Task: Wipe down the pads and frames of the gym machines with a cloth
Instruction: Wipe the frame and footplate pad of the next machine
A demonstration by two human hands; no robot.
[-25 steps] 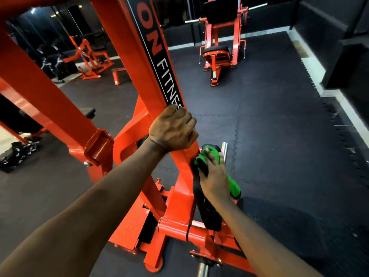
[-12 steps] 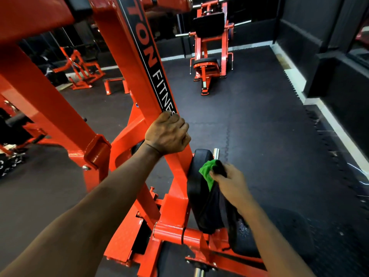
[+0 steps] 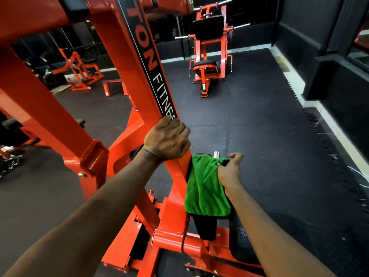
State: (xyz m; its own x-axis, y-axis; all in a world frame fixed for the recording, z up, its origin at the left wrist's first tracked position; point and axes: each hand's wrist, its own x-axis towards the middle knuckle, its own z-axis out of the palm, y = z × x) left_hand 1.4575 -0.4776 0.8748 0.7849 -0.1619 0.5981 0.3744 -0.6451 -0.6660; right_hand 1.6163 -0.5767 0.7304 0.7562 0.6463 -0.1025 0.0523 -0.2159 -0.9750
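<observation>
An orange machine frame [image 3: 127, 62] with a black lettered strip slants across the left of the view. My left hand [image 3: 166, 139] is closed around this slanted post, just below the lettering. A green cloth [image 3: 205, 188] hangs spread over the upright black pad [image 3: 205, 225] beside the post, covering most of it. My right hand [image 3: 229, 169] pinches the cloth's upper right corner at the top of the pad. A chrome peg [image 3: 216, 154] sticks up just behind the cloth.
Black rubber mat flooring [image 3: 259, 126] stretches ahead and right. Another orange machine with black pads [image 3: 207, 54] stands at the back. More orange frames [image 3: 79, 76] stand at the far left. A dark wall with a pale floor strip [image 3: 327, 124] runs along the right.
The cloth was bunched in my right hand on the pad's top; now it hangs unfolded over the pad. My left hand kept its grip on the post.
</observation>
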